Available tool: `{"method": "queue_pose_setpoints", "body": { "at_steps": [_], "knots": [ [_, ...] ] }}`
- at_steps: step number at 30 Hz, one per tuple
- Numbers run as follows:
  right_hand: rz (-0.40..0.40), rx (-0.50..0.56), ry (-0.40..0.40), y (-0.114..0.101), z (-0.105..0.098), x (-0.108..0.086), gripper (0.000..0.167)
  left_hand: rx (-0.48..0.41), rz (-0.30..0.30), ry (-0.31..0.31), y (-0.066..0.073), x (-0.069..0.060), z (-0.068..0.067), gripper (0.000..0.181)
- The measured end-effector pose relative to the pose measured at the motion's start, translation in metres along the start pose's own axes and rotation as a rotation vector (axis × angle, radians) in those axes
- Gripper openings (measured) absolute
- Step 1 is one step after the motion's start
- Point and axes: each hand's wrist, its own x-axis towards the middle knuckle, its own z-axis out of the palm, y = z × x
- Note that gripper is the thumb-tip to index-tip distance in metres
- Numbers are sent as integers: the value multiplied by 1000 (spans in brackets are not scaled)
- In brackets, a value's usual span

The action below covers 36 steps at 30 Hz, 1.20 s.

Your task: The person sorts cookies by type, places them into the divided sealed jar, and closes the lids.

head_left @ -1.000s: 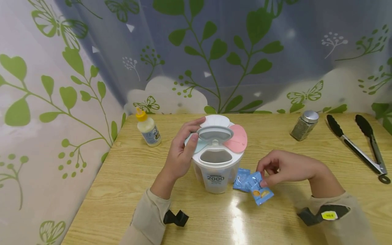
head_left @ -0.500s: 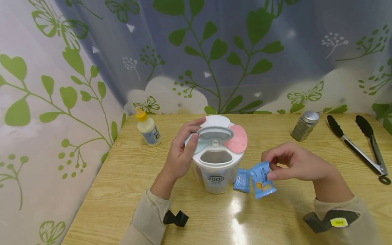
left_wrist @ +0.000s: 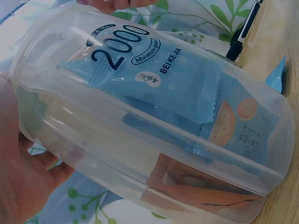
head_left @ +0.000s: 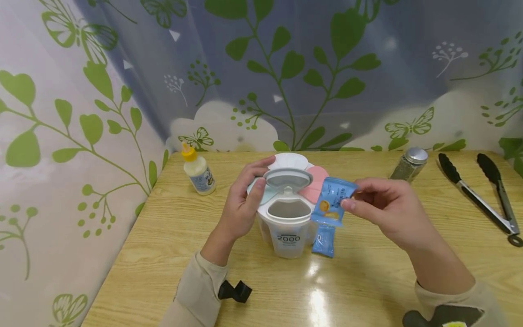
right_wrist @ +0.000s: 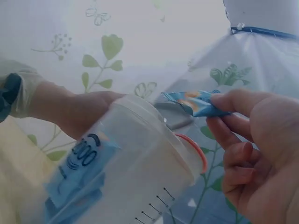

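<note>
My left hand (head_left: 238, 206) grips the left side of a clear, sectioned food storage container (head_left: 289, 243), thumb on its lid. The lid has pale green, white and pink (head_left: 314, 184) flaps; its grey front flap (head_left: 288, 178) stands raised over an uncovered opening. With thumb and fingers, my right hand (head_left: 394, 215) pinches a blue snack packet (head_left: 332, 200) above the container's right edge, apart from the opening. Another blue packet (head_left: 324, 241) lies on the table at the container's right. In the left wrist view, blue packets (left_wrist: 163, 102) and an orange-brown packet (left_wrist: 201, 189) show in separate compartments.
A yellow-capped bottle (head_left: 199, 175) stands at the back left of the wooden table (head_left: 163, 272). Back right are a glass jar with a silver lid (head_left: 410, 164) and black-tipped tongs (head_left: 476, 197). A patterned curtain (head_left: 229, 81) rises behind.
The right hand has picked one blue packet up off the table and raised it up and leftward beside the lid. The other packet, the container and the left hand stay in place.
</note>
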Motion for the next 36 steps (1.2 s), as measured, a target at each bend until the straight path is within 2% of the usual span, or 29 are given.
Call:
{"method": "queue_pose_setpoints", "body": {
  "at_steps": [5,10,12,15,19,24,26,32,34,36],
  "knots": [
    [-8,-12,98,0,12,1,29,0,0,0,0,1,0,43],
    [4,13,258,0,27,0,30,3,-2,-1,0,0,0,45],
    [11,-6,311,1,34,0,28,3,-2,-3,0,0,0,44],
    [-1,-87,336,2,44,0,27,6,-2,-4,0,0,0,45],
    [-35,-226,313,5,50,0,26,15,-3,-5,0,0,0,46],
    [-85,-276,234,7,51,1,22,18,-1,-6,0,0,0,43],
    [-87,-257,206,7,51,2,21,19,0,-4,1,0,0,41],
    [-22,-338,173,3,49,2,22,21,0,0,2,0,1,36],
    [2,-337,157,3,45,2,23,22,-1,2,2,0,0,36],
    [16,-284,138,4,40,2,25,21,1,4,2,0,0,35]
  ]
}}
